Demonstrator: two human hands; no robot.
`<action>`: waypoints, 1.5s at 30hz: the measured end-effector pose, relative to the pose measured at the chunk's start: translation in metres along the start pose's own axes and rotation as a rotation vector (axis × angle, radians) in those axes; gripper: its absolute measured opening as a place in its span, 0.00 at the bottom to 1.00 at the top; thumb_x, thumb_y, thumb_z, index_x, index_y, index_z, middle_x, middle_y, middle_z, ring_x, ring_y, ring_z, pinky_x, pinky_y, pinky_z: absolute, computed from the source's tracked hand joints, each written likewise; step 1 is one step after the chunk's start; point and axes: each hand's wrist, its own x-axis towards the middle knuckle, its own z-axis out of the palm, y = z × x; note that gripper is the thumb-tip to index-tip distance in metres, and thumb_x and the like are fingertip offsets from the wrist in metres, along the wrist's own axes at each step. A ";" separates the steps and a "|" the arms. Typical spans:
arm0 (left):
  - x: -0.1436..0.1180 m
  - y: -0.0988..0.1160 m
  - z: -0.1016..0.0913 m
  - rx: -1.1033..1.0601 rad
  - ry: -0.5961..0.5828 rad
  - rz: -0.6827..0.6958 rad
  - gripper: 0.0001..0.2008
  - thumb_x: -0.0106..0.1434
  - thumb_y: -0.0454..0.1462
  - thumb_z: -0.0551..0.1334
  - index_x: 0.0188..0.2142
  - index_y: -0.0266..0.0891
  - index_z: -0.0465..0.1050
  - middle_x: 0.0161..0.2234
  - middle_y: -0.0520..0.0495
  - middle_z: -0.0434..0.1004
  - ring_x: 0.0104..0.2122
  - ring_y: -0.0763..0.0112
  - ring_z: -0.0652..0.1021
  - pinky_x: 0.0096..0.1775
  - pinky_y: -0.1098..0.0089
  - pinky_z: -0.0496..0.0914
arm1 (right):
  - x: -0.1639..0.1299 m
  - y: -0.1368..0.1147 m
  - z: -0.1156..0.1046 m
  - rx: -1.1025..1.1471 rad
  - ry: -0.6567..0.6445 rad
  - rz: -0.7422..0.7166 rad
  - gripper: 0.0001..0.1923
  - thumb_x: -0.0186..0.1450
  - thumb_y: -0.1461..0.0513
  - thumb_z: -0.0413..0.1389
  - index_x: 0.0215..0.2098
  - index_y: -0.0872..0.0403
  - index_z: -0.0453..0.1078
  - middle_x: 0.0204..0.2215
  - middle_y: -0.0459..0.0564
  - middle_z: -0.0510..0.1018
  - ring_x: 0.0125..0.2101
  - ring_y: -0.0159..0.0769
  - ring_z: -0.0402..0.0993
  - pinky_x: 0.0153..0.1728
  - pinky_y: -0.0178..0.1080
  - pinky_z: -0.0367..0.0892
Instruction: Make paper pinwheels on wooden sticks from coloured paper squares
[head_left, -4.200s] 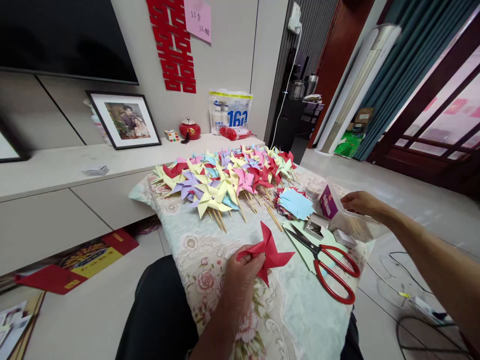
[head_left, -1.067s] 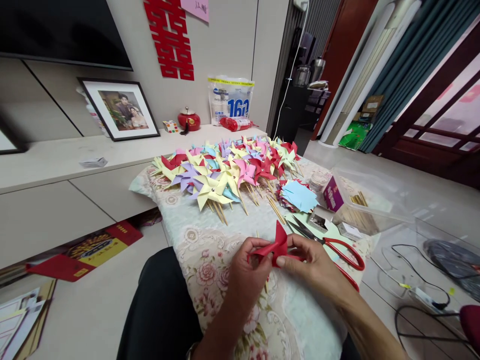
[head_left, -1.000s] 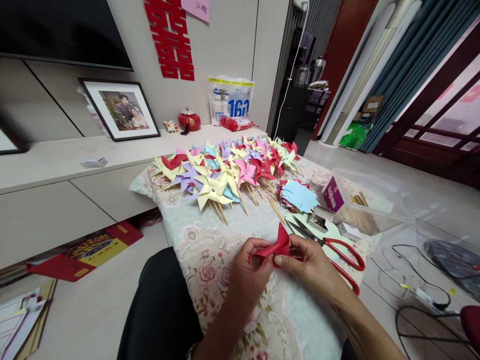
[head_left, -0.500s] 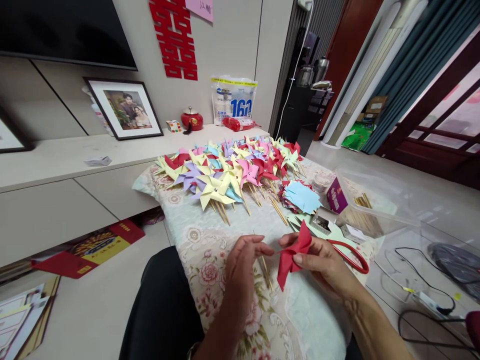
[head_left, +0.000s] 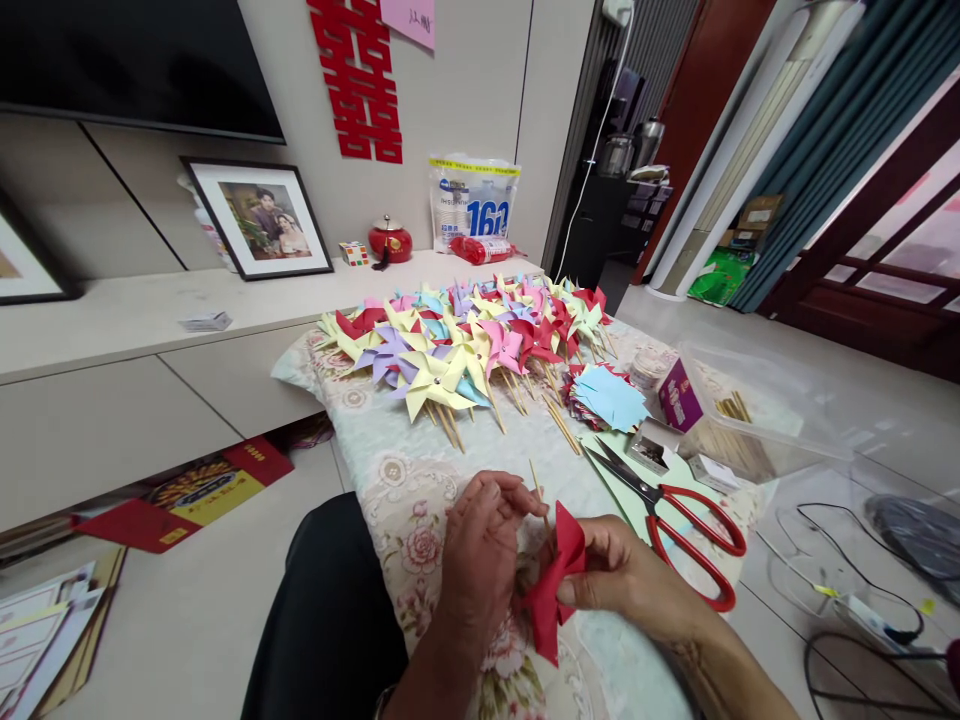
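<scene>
Tabletop: red pinwheel point(head_left: 553, 585) between fingers point(head_left: 574, 592)

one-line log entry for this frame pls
left hand: pinches wooden stick | right hand: holds red pinwheel | scissors: lying open on tablecloth

Red pinwheel point(head_left: 553, 585): matt paper, creased folds
Thin stick point(head_left: 537, 484): pale bare wood
Pinwheel pile point(head_left: 465, 335): matt coloured paper, wooden sticks beneath
Tablecloth point(head_left: 409, 480): woven cloth, floral print, soft low sheen
Scissors point(head_left: 675, 515): dark metal blades, glossy red plastic handles
Storage box point(head_left: 750, 415): clear glossy plastic
Blue cut squares point(head_left: 611, 397): smooth matt paper
Floor point(head_left: 187, 620): smooth tile, faint gloss
Picture frame point(head_left: 259, 215): black, glazed front
</scene>
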 end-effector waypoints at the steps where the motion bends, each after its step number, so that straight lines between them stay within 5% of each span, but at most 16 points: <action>1: 0.001 -0.001 -0.001 0.009 0.059 0.004 0.10 0.56 0.42 0.68 0.31 0.38 0.78 0.24 0.50 0.78 0.28 0.71 0.78 0.39 0.69 0.72 | -0.001 0.000 0.001 0.005 -0.015 -0.006 0.12 0.54 0.60 0.71 0.32 0.61 0.80 0.25 0.48 0.78 0.26 0.29 0.70 0.32 0.32 0.65; 3: 0.001 -0.002 -0.001 0.049 0.139 -0.037 0.09 0.55 0.40 0.70 0.34 0.37 0.77 0.27 0.50 0.79 0.28 0.73 0.78 0.36 0.71 0.72 | -0.002 0.001 0.002 0.006 -0.046 -0.013 0.12 0.55 0.60 0.71 0.32 0.61 0.80 0.25 0.48 0.77 0.26 0.29 0.69 0.31 0.32 0.64; 15: -0.005 0.006 0.009 0.060 0.120 -0.200 0.10 0.49 0.36 0.72 0.29 0.36 0.75 0.23 0.53 0.75 0.20 0.77 0.72 0.25 0.75 0.67 | -0.009 -0.001 -0.007 -0.102 -0.067 -0.071 0.11 0.58 0.60 0.69 0.37 0.56 0.78 0.37 0.48 0.74 0.33 0.33 0.69 0.35 0.35 0.64; 20: -0.010 0.009 0.010 0.173 0.192 -0.181 0.08 0.48 0.35 0.72 0.26 0.36 0.76 0.22 0.54 0.74 0.19 0.80 0.69 0.24 0.77 0.63 | -0.005 0.004 -0.022 -0.054 -0.005 -0.308 0.07 0.60 0.59 0.68 0.33 0.52 0.76 0.38 0.48 0.74 0.33 0.33 0.68 0.34 0.36 0.64; 27: -0.015 0.010 0.010 0.480 0.171 -0.051 0.04 0.50 0.35 0.70 0.27 0.38 0.79 0.18 0.56 0.71 0.19 0.81 0.65 0.24 0.78 0.60 | 0.018 0.011 -0.005 0.029 0.110 -0.593 0.04 0.63 0.63 0.64 0.32 0.51 0.74 0.29 0.46 0.74 0.31 0.36 0.68 0.34 0.39 0.61; 33: -0.023 0.008 0.013 0.570 0.097 -0.051 0.05 0.52 0.38 0.71 0.28 0.39 0.80 0.24 0.51 0.80 0.24 0.75 0.74 0.27 0.76 0.67 | 0.020 0.018 -0.006 -0.058 0.203 -0.681 0.01 0.65 0.63 0.63 0.34 0.50 0.76 0.31 0.46 0.76 0.33 0.36 0.70 0.37 0.39 0.64; 45: -0.032 0.004 0.022 0.611 0.058 0.006 0.05 0.55 0.39 0.70 0.28 0.39 0.79 0.25 0.49 0.78 0.25 0.72 0.74 0.28 0.75 0.67 | 0.013 0.020 -0.007 -0.192 0.401 -0.747 0.03 0.64 0.63 0.64 0.32 0.49 0.78 0.33 0.48 0.77 0.34 0.36 0.72 0.36 0.37 0.66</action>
